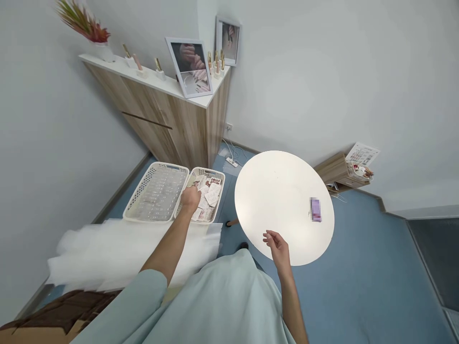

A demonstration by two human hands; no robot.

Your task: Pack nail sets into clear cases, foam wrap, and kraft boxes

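My left hand [191, 198] reaches down over the smaller white basket [223, 197], at the near left side of its contents. Its fingers are curled and closed, and the fingertips are mostly hidden, so what they grip cannot be made out. Inside that basket lie small printed cards or packets [212, 195], white with some reddish patterns. My right hand [278, 248] hovers over the near edge of the round white table [276, 191], loosely bent with its fingers apart and nothing in it. A purple item [315, 210], blurred by pixels, lies on the table's right side.
Beside the smaller basket stands a larger white basket [125, 210] of clear plastic packs [158, 191]. White translucent wrapping [143, 248] lies in front. A wooden cabinet [172, 114] bears picture frames [191, 67] and bottles. A power strip [231, 162] lies behind; a small shelf [333, 169] stands right.
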